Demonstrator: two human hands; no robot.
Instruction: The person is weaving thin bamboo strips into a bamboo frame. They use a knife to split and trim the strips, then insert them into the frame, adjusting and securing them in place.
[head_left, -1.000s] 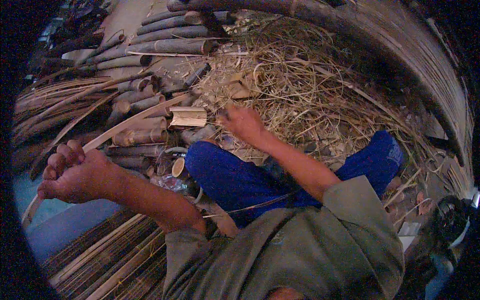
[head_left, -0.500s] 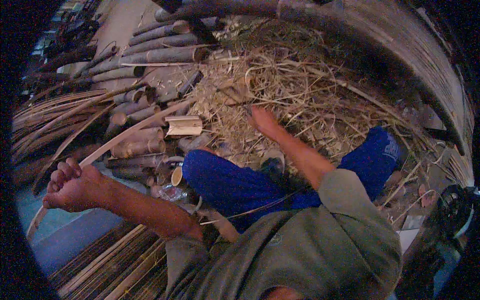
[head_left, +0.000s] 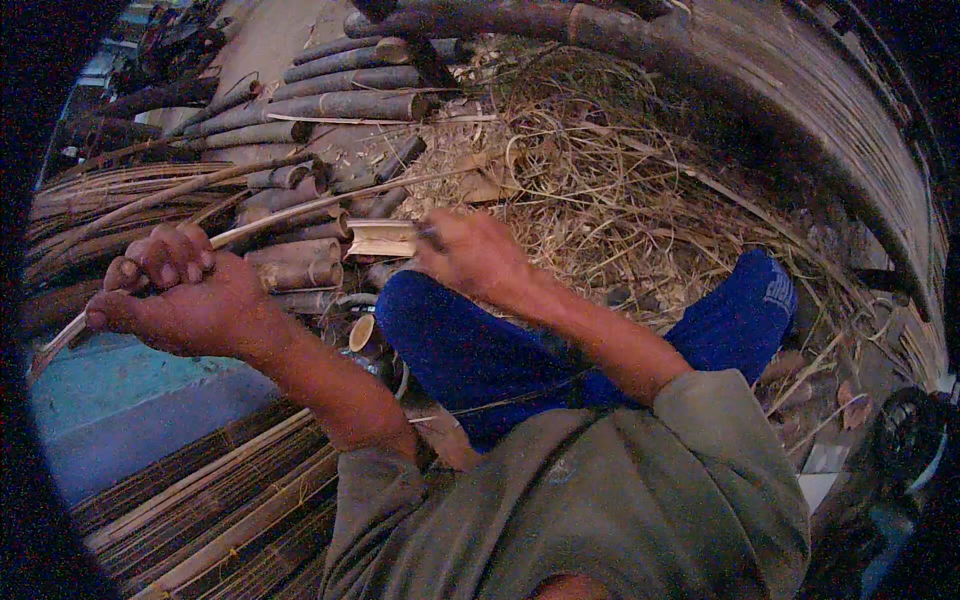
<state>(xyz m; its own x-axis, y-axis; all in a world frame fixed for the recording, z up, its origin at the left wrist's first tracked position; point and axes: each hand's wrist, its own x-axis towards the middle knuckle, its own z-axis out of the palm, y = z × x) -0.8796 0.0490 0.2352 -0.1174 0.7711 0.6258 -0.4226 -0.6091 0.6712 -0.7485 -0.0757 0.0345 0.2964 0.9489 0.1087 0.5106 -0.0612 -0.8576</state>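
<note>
My left hand (head_left: 190,295) is closed around a long, thin bamboo strip (head_left: 310,207). The strip runs from beyond the hand at the left edge up to the right, over the bamboo pieces. My right hand (head_left: 478,258) is closed above my blue-clad left knee (head_left: 430,310), blurred by motion. A small dark piece shows at its fingers, but its kind cannot be made out. Just left of those fingers lies a split bamboo piece (head_left: 380,238), its pale hollow side showing.
Shavings (head_left: 590,190) are heaped in front of my legs. Bamboo poles (head_left: 350,105) lie at the far left, with cut sections (head_left: 295,262) nearer. Bundled strips (head_left: 130,215) lie left; more long slats (head_left: 230,490) lie by my left side. A thick pole (head_left: 620,30) crosses the far side.
My right hand has moved left and nearer, from the shavings to above my left knee. My left hand has shifted up and right with the strip, which now lies flatter.
</note>
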